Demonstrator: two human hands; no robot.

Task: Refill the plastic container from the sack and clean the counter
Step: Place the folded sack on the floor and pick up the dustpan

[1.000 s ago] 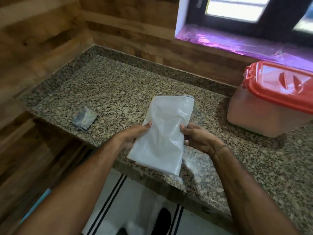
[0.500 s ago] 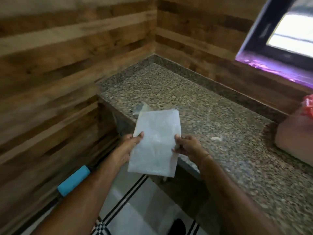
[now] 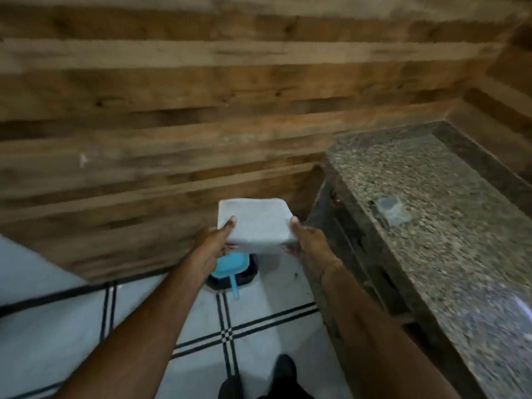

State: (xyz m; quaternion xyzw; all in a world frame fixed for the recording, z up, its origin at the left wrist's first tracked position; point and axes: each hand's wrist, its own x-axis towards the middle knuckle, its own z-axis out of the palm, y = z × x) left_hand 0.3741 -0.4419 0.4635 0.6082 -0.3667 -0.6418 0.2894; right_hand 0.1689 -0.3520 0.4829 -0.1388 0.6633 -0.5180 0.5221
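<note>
Two bare hands are counted, one left hand [image 3: 214, 243] and one right hand [image 3: 309, 243], and one folded white plastic sack [image 3: 254, 223] is held between them. One speckled granite counter [image 3: 431, 254] is seen, bearing one small crumpled grey plastic scrap [image 3: 390, 210]. One light-blue plastic scoop [image 3: 230, 266] and one black rounded object [image 3: 249, 277] are counted on the floor.
</note>
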